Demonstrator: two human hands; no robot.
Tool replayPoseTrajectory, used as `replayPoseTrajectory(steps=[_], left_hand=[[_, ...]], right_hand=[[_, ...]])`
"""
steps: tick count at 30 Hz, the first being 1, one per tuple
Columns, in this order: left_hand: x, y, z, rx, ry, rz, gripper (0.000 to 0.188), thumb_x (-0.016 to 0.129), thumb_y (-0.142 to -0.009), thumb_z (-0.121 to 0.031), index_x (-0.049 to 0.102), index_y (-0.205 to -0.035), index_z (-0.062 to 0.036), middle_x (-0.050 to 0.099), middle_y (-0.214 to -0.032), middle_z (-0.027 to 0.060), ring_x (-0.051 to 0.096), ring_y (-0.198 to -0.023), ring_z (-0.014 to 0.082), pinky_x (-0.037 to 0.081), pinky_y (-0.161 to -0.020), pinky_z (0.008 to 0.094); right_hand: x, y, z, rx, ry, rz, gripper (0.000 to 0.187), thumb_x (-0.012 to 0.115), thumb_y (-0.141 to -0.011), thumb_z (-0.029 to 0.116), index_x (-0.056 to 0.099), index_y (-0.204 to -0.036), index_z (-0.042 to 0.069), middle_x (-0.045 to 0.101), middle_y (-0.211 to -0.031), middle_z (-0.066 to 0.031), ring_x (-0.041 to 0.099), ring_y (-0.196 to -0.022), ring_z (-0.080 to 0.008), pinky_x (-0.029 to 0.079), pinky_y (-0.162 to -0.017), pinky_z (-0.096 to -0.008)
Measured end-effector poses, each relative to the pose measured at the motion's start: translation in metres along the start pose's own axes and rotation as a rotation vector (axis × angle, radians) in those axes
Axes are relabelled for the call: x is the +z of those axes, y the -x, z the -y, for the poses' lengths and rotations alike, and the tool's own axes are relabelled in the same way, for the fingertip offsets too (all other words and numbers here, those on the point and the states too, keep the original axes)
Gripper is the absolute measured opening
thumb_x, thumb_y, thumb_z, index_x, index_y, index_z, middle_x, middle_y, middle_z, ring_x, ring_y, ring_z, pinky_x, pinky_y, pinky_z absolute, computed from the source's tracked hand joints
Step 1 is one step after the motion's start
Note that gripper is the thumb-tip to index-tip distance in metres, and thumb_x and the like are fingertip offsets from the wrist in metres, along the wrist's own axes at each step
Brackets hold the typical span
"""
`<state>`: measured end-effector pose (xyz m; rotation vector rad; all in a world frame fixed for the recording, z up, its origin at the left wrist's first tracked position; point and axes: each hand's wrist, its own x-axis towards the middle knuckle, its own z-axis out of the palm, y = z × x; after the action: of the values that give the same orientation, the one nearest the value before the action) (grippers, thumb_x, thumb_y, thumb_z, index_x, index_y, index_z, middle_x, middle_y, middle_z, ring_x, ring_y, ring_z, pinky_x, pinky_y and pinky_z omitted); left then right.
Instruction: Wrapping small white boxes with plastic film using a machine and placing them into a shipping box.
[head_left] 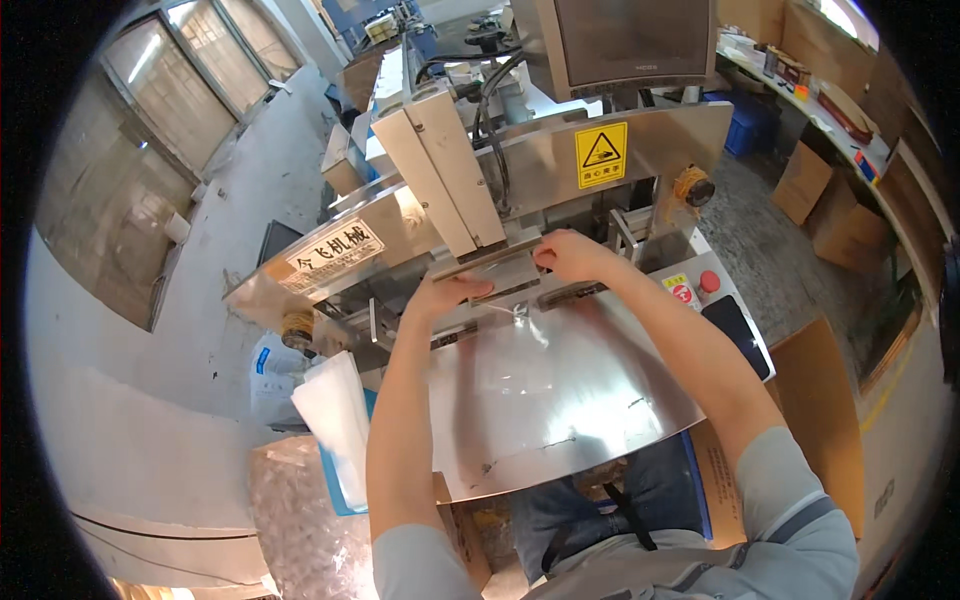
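Both my arms reach over a shiny metal plate (pixel 560 390) to the slot area of a machine. A flat, see-through rectangular piece (pixel 508 274) lies between my hands, under the machine's upright metal column (pixel 440 170); its exact kind is unclear. My left hand (pixel 452 294) is closed on its left end, the thumb lying along the near edge. At the right end, my right hand (pixel 575 257) pinches the corner with bent fingers. Part of the fingers is hidden behind the piece. A small whitish scrap or tie (pixel 520 312) shows just below it.
A steel crossbar (pixel 540 165) with a yellow warning sign (pixel 601 155) spans the machine. A monitor (pixel 635 45) stands above. On the right are a red button (pixel 709 281) and a dark phone-like slab (pixel 735 335). White sheets (pixel 335 420) in a blue bin stand left.
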<state>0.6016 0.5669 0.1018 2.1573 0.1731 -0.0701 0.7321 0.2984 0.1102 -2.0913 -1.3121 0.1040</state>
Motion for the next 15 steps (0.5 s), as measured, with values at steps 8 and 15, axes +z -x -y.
replayPoseTrajectory(steps=[8, 15], left_hand=[[0.082, 0.069, -0.066, 0.162, -0.542, -0.684, 0.053, 0.078, -0.078, -0.023, 0.062, -0.122, 0.0014, 0.062, -0.123, 0.0254, 0.055, -0.119, 0.0439, 0.043, -0.103, 0.0493], [0.215, 0.215, -0.067, 0.164, -0.633, -0.563, 0.062, 0.065, -0.091, -0.040, 0.053, -0.132, 0.0034, 0.052, -0.137, 0.0286, 0.045, -0.132, 0.0458, 0.027, -0.110, 0.0632]], right_hand=[[0.040, 0.047, 0.061, -0.088, 0.392, -0.061, 0.055, 0.068, -0.087, 0.024, 0.052, -0.133, -0.001, 0.050, -0.143, -0.0180, 0.044, -0.137, -0.0336, 0.038, -0.107, -0.0583], [0.034, 0.046, 0.073, -0.023, 0.407, 0.039, 0.063, 0.069, -0.088, 0.027, 0.047, -0.141, 0.001, 0.045, -0.149, -0.0167, 0.039, -0.141, -0.0331, 0.036, -0.112, -0.0516]])
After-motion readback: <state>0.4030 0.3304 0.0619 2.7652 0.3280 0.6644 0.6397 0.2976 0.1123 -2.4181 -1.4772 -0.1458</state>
